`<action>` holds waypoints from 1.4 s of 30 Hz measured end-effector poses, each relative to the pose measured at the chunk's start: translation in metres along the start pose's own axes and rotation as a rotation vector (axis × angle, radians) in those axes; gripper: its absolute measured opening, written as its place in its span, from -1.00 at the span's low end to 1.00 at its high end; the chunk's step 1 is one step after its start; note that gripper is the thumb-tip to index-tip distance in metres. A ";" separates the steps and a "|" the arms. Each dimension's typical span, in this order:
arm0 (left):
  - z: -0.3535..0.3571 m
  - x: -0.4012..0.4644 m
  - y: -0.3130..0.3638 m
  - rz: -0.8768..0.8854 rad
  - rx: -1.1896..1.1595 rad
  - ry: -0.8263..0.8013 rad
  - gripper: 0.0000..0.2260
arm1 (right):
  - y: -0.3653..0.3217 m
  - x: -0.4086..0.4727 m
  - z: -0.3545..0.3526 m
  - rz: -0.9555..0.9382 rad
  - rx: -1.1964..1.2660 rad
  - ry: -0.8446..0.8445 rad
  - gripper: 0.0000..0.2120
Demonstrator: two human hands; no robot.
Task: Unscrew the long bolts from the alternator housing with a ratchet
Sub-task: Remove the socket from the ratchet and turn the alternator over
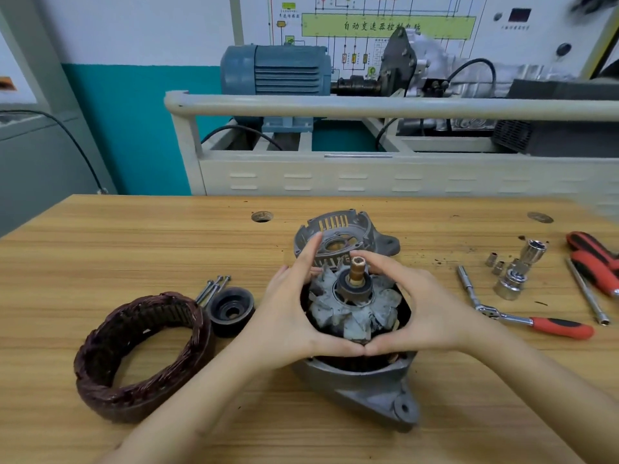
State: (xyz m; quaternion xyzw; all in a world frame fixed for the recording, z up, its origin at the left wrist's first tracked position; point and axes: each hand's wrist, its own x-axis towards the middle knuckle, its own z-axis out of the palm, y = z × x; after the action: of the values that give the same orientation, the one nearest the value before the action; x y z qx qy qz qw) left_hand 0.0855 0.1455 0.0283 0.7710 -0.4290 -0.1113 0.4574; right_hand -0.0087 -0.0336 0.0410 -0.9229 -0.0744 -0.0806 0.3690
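The bench (100, 249) is showing a tan, streaked wood grain. The stator winding (140, 356) is looking dark brown, the pulley (231, 309) black, the housing (371, 386) dull grey. The ratchet (522, 318) is gleaming chrome with a red handle; the screwdrivers (596, 262) are wearing red and black.

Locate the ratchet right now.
Head view: the ratchet lies on the bench, right of the right hand, just below the loose sockets.
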 end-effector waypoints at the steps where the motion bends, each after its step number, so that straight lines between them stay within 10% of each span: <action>1: 0.000 0.002 -0.001 -0.009 -0.025 0.006 0.07 | 0.001 0.000 -0.001 0.009 0.018 0.019 -0.11; 18: -0.055 0.032 0.015 -0.259 -0.295 0.108 -0.11 | -0.035 0.068 -0.037 0.230 0.304 -0.139 -0.04; 25: -0.050 0.021 0.001 -0.464 -0.265 0.003 -0.06 | -0.016 0.066 -0.005 0.373 0.661 -0.291 -0.57; 30: -0.042 0.024 0.003 -0.430 -0.243 -0.053 -0.27 | -0.007 0.049 -0.004 0.395 0.765 -0.264 -0.58; 42: -0.015 0.015 0.018 -0.316 -0.128 0.021 -0.10 | -0.001 0.018 -0.004 0.370 0.737 -0.095 -0.46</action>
State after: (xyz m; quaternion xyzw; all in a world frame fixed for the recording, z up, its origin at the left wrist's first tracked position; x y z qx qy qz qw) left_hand 0.0935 0.1393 0.0546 0.7993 -0.2896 -0.2010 0.4868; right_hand 0.0085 -0.0342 0.0489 -0.7297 0.0520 0.0618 0.6790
